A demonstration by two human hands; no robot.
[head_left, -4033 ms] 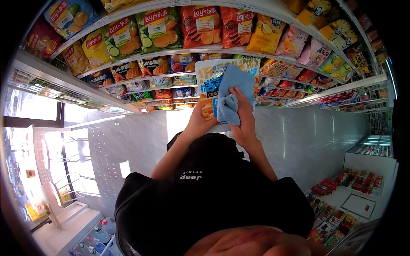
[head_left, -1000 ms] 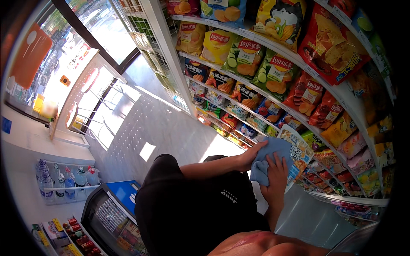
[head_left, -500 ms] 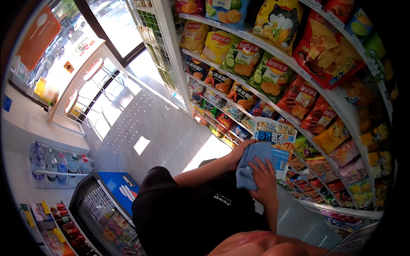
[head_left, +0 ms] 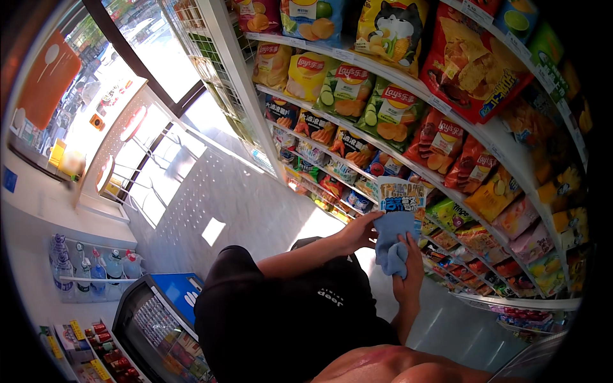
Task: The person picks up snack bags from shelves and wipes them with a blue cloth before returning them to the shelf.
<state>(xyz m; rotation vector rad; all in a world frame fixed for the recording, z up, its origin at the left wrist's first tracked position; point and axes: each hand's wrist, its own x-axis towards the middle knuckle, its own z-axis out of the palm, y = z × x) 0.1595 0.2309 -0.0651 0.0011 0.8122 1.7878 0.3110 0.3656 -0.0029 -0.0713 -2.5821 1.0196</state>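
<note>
A snack bag (head_left: 401,194) with a white and blue front is held upright in front of the shelf. Over its lower front lies a blue cloth (head_left: 394,228), bunched up at its lower end. My left hand (head_left: 361,232) is closed around the left edge of the bag, with the cloth at its fingertips. At the right side, my right hand (head_left: 412,260) closes on the cloth and presses it against the bag. The bag's bottom is hidden behind the cloth and the hand.
White shelves (head_left: 440,104) packed with chip bags rise close on the right. To the left stand a black and blue chest freezer (head_left: 159,313) and a rack of spray bottles (head_left: 96,271). A counter with stools (head_left: 131,124) is by the window; grey floor (head_left: 191,198) lies between.
My right hand has gone from lying spread over the cloth to gripping it at the bag's right side. The bag has turned slightly and shows narrower. The whole view has shifted a little.
</note>
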